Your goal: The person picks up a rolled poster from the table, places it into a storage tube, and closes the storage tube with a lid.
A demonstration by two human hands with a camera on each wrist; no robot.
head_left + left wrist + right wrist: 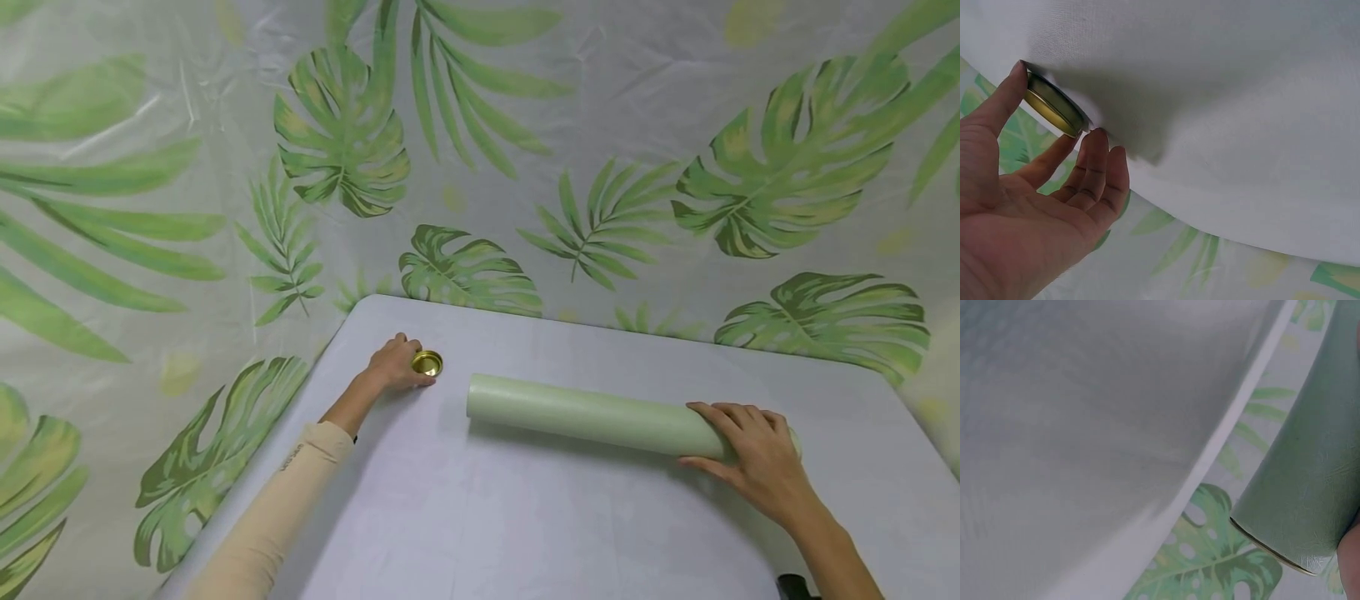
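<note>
A small round gold lid (427, 363) is pinched between the thumb and index finger of my left hand (392, 364), near the far left part of the table. In the left wrist view the lid (1055, 107) stands tilted on edge, close over the white surface, with the other fingers of that hand (1041, 200) held loosely below it. My right hand (757, 454) grips a long pale green tube (585, 412) near its right end. A thin gold rim edges one end of the tube (1304, 469) in the right wrist view.
A white-covered table (525, 517) with rounded corners lies under both hands. Behind it and to its left hangs a shiny sheet (622, 100) printed with green leaves. A small black object (795, 587) shows by my right forearm.
</note>
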